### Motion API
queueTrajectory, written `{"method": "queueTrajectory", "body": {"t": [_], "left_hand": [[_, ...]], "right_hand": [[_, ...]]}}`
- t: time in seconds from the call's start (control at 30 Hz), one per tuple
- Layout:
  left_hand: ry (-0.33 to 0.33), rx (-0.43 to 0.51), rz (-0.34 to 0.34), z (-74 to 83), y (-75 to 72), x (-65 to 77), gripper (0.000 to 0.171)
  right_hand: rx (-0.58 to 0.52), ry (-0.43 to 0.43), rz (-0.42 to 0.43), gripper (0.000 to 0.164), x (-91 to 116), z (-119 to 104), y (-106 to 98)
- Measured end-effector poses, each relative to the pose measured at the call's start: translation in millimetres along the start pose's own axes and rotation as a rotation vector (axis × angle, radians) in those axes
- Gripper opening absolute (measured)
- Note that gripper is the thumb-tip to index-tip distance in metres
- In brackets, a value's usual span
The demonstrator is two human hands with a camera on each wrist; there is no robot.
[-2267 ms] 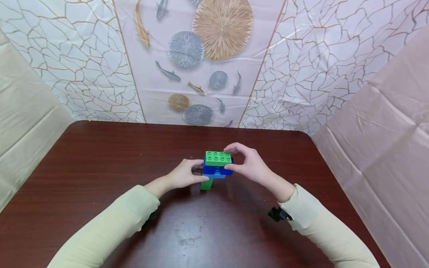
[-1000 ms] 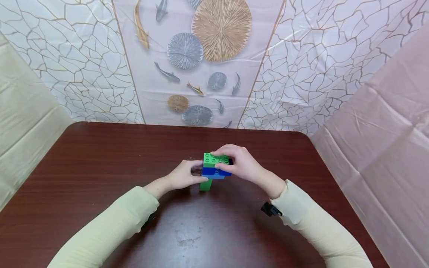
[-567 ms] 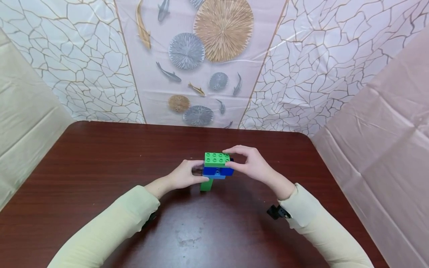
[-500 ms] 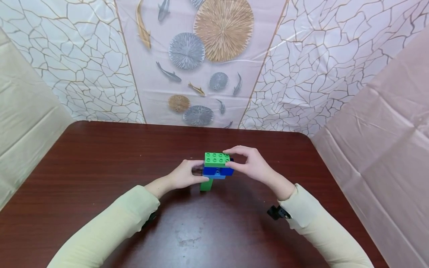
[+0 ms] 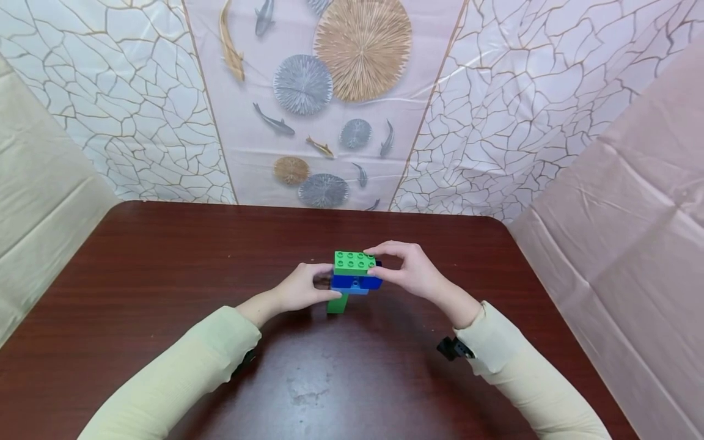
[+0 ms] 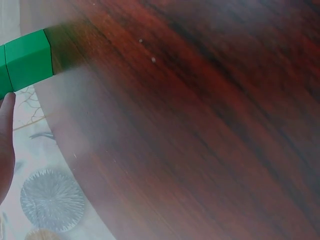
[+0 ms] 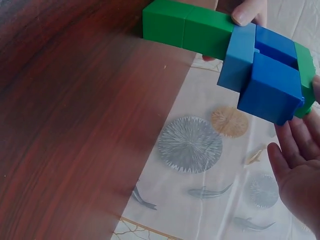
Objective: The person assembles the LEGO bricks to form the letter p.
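Note:
A tower of toy building bricks stands on the table. Two green bricks [image 7: 185, 27] form its foot, then comes a light blue brick [image 5: 357, 291], and above that two dark blue bricks [image 7: 272, 87] side by side. A bright green studded brick [image 5: 354, 260] lies across the top. My left hand [image 5: 299, 287] grips the tower from the left, its thumb and finger around the level of the light blue brick. At the right end of the top green brick, my right hand [image 5: 409, 269] pinches it between thumb and finger. Only a left fingertip and green bricks show in the left wrist view.
The dark red-brown wooden table [image 5: 192, 256] has rounded far corners. Behind it hangs a patterned cloth [image 5: 357, 171], with plain pale cloth [image 5: 621, 201] on the sides. A black wrist device [image 5: 455, 348] sits under the right cuff.
My right hand slid left over the top green brick, then drew back to its right end. That brick sits slightly further left and lower. My left hand has kept its hold.

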State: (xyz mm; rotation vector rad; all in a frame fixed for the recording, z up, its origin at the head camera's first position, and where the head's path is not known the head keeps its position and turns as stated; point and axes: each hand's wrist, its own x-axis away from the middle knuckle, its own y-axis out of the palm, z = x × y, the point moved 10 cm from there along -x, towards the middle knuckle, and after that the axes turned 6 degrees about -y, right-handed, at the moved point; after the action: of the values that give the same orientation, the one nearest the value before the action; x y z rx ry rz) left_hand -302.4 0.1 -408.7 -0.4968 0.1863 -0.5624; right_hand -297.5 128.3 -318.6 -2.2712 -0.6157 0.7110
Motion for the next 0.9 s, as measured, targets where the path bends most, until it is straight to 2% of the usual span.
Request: {"method": "queueTrajectory", "body": {"t": [0.4, 0.9], "left_hand": [[-0.04, 0.04, -0.02, -5.6, 3.2, 1.1, 0.049], [-0.078, -0.01, -0.003, -17.7, 11.2, 1.6, 0.046]], "right_hand": [[-0.096, 0.015, 0.023, 0.036, 3, 4, 6], [-0.089, 0.035, 0.001, 0.043, 5, 7, 8]]}}
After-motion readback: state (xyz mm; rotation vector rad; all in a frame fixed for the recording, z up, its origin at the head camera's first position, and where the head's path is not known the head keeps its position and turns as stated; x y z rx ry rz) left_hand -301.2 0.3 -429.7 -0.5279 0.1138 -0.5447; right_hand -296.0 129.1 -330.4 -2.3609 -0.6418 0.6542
